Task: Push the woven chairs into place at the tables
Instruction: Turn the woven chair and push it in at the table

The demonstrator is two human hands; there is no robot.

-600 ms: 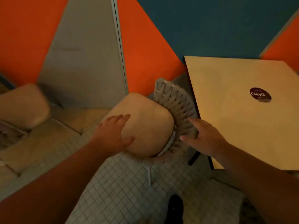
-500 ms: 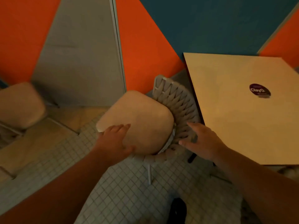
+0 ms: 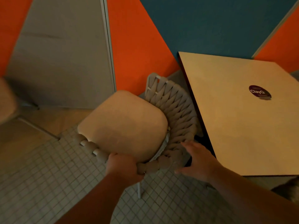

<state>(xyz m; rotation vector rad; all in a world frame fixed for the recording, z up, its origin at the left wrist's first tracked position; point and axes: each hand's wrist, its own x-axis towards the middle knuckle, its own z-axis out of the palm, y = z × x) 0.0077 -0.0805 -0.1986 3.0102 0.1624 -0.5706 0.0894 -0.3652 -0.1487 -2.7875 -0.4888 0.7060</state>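
**Left hand drops from the cushion to the chair's rim**

Half a second ago our left hand point(image 3: 123, 166) lay flat on top of the cushion point(image 3: 124, 130); now it has slid down to the near edge of the chair point(image 3: 174, 113) and curled around the woven rim below the cushion. Our right hand point(image 3: 196, 160) has moved little: it was already at the woven backrest near the tabletop point(image 3: 242, 120), and it has only shifted lower along that rim. We read this as the change from steadying the chair to taking a real hold on it, the kind of hold needed to turn or shove it.

The left hand is clenched on the rim, fingers wrapped under and thumb side on top. The right hand is spread, fingers loose and extended, its palm against the outer curve of the woven back; we judge it to be pressing rather than gripping.

The chair stands on the tiled floor point(image 3: 48, 175) just beside the tabletop's left edge, its curved back close against that edge and its seat facing away from the tabletop. We think it is not yet in place.
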